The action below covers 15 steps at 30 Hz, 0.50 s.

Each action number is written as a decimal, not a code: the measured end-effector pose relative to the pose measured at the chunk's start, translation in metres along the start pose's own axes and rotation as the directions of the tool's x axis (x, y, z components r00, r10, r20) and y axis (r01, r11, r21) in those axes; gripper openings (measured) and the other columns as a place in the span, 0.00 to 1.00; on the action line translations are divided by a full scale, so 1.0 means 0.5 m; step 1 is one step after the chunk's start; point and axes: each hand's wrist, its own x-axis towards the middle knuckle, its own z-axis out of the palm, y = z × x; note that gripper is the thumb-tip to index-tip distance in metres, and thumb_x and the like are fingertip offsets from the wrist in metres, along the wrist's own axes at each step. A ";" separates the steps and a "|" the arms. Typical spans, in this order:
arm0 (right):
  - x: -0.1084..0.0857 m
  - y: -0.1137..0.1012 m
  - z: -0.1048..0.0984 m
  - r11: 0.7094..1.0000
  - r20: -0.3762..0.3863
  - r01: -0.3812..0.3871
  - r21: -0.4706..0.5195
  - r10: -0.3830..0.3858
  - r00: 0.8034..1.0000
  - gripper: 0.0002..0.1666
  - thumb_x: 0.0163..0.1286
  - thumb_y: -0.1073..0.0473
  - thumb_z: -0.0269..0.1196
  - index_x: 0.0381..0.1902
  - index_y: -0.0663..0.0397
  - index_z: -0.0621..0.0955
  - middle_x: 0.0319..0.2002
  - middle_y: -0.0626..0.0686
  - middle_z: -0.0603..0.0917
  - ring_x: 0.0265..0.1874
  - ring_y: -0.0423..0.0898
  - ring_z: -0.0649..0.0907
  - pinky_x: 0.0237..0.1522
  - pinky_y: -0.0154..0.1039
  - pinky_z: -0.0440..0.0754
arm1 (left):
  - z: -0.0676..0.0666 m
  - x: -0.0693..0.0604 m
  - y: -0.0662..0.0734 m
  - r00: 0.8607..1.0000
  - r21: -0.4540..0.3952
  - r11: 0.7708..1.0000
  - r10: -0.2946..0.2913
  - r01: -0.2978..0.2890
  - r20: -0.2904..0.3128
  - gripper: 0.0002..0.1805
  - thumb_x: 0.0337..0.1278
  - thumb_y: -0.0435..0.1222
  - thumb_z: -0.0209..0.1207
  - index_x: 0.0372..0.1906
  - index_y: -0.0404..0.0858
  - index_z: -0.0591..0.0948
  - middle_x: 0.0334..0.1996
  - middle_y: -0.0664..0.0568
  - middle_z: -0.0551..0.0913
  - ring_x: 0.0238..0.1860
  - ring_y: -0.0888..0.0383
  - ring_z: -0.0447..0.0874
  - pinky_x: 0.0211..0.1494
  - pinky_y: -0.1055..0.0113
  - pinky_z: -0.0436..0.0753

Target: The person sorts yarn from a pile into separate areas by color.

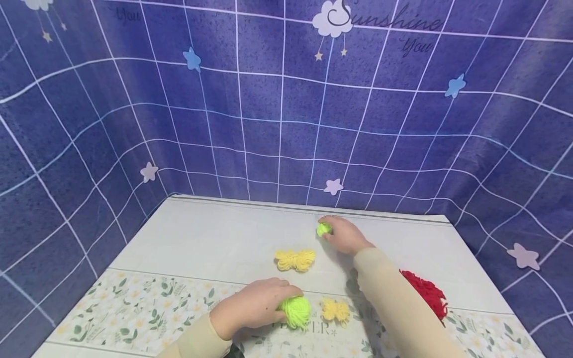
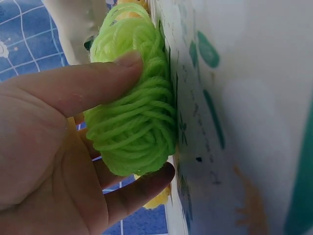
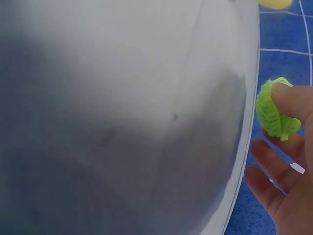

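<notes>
Green yarn balls (image 1: 297, 313) (image 1: 324, 228) pinched in both hands (image 1: 258, 304) (image 1: 346, 235)

Stretches the right arm (image 1: 403, 301) far forward, pinching at its end with the right hand (image 1: 346, 234), lower fingers (image 3: 266, 188) loosely bent and apart. Holds the left hand (image 1: 266, 301) nearer the body, back upward, gripping between an extended left thumb (image 2: 93, 81) and curved fingers behind.

Table (image 1: 192, 228) free far-left — yellow bundle (image 1: 295, 260) between hands (image 1: 261, 301) (image 1: 346, 235).
</notes>
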 end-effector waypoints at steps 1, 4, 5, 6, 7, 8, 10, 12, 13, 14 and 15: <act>0.002 0.001 0.002 1.000 -0.001 -0.002 -0.002 0.002 1.000 0.29 0.71 0.53 0.66 0.68 0.49 0.77 0.67 0.55 0.77 0.68 0.59 0.73 0.70 0.59 0.65 | 0.000 0.000 0.000 1.000 -0.003 1.000 0.000 0.000 0.001 0.27 0.57 0.46 0.70 0.63 0.53 0.79 0.48 0.67 0.81 0.52 0.66 0.78 0.56 0.66 0.79; 0.007 0.004 0.008 1.000 -0.006 -0.009 -0.001 0.009 1.000 0.28 0.70 0.53 0.66 0.67 0.48 0.77 0.67 0.55 0.77 0.68 0.58 0.73 0.70 0.58 0.65 | -0.001 0.000 0.000 1.000 -0.007 1.000 0.001 -0.001 0.002 0.27 0.58 0.45 0.70 0.63 0.52 0.79 0.48 0.67 0.81 0.52 0.66 0.78 0.56 0.66 0.79; 0.008 0.005 0.010 1.000 -0.009 -0.008 0.002 0.008 1.000 0.28 0.70 0.53 0.67 0.67 0.48 0.78 0.67 0.55 0.77 0.68 0.58 0.73 0.70 0.58 0.65 | -0.001 0.000 0.000 1.000 -0.006 1.000 0.001 -0.001 0.001 0.27 0.58 0.45 0.70 0.63 0.52 0.79 0.48 0.67 0.81 0.52 0.66 0.78 0.56 0.66 0.79; 0.009 0.006 0.012 1.000 -0.013 -0.008 0.005 0.008 1.000 0.28 0.70 0.53 0.67 0.66 0.48 0.78 0.66 0.55 0.77 0.67 0.58 0.73 0.70 0.58 0.65 | -0.001 0.000 0.000 1.000 -0.002 1.000 -0.001 0.001 0.000 0.27 0.58 0.45 0.70 0.63 0.52 0.79 0.48 0.66 0.81 0.52 0.66 0.78 0.56 0.66 0.79; 0.011 0.007 0.014 1.000 -0.014 -0.006 0.003 0.006 1.000 0.28 0.70 0.54 0.67 0.66 0.48 0.78 0.66 0.55 0.77 0.67 0.58 0.73 0.71 0.58 0.65 | -0.001 0.000 0.000 1.000 0.003 1.000 -0.002 0.002 -0.001 0.27 0.57 0.45 0.70 0.63 0.52 0.79 0.48 0.66 0.81 0.52 0.66 0.78 0.56 0.66 0.79; 0.012 0.007 0.016 1.000 -0.015 -0.007 0.004 0.007 1.000 0.27 0.70 0.54 0.67 0.66 0.48 0.78 0.66 0.55 0.77 0.67 0.57 0.73 0.71 0.57 0.65 | -0.001 0.000 0.000 1.000 0.007 1.000 -0.003 0.003 -0.002 0.28 0.57 0.45 0.70 0.64 0.52 0.79 0.48 0.66 0.81 0.52 0.66 0.78 0.57 0.65 0.79; 0.014 0.008 0.020 1.000 -0.014 -0.008 -0.001 0.008 1.000 0.28 0.70 0.54 0.67 0.66 0.48 0.78 0.66 0.54 0.78 0.67 0.57 0.74 0.71 0.57 0.65 | 0.000 0.000 0.001 1.000 0.014 1.000 -0.008 0.008 -0.003 0.28 0.56 0.45 0.70 0.64 0.52 0.79 0.49 0.66 0.81 0.53 0.65 0.78 0.58 0.65 0.79; 0.014 0.008 0.022 1.000 -0.005 -0.012 -0.009 0.012 1.000 0.28 0.70 0.54 0.67 0.66 0.47 0.78 0.66 0.53 0.78 0.67 0.57 0.74 0.71 0.56 0.65 | 0.000 0.000 0.001 1.000 0.014 1.000 -0.010 0.010 0.000 0.29 0.56 0.45 0.71 0.64 0.52 0.79 0.49 0.66 0.81 0.53 0.65 0.78 0.58 0.65 0.79; 0.013 0.008 0.022 1.000 0.000 -0.014 -0.012 0.014 1.000 0.28 0.70 0.54 0.67 0.67 0.47 0.77 0.66 0.53 0.78 0.66 0.57 0.74 0.71 0.56 0.65 | 0.000 0.000 0.002 1.000 0.014 1.000 -0.010 0.010 0.001 0.29 0.56 0.45 0.71 0.64 0.52 0.79 0.49 0.66 0.81 0.54 0.65 0.78 0.58 0.65 0.79; 0.012 0.008 0.022 1.000 0.003 -0.016 -0.013 0.016 1.000 0.29 0.69 0.54 0.67 0.67 0.48 0.77 0.66 0.53 0.78 0.66 0.57 0.74 0.71 0.57 0.65 | 0.000 0.000 0.002 1.000 0.012 1.000 -0.010 0.010 0.003 0.29 0.56 0.44 0.71 0.64 0.52 0.79 0.50 0.65 0.81 0.54 0.64 0.78 0.58 0.64 0.79; 0.012 0.007 0.022 1.000 0.009 -0.022 -0.011 0.023 1.000 0.29 0.69 0.53 0.67 0.67 0.47 0.77 0.66 0.53 0.78 0.66 0.58 0.74 0.71 0.57 0.65 | 0.001 0.000 0.002 1.000 0.011 1.000 -0.009 0.009 0.005 0.29 0.56 0.44 0.71 0.64 0.52 0.79 0.50 0.65 0.81 0.54 0.64 0.78 0.58 0.64 0.79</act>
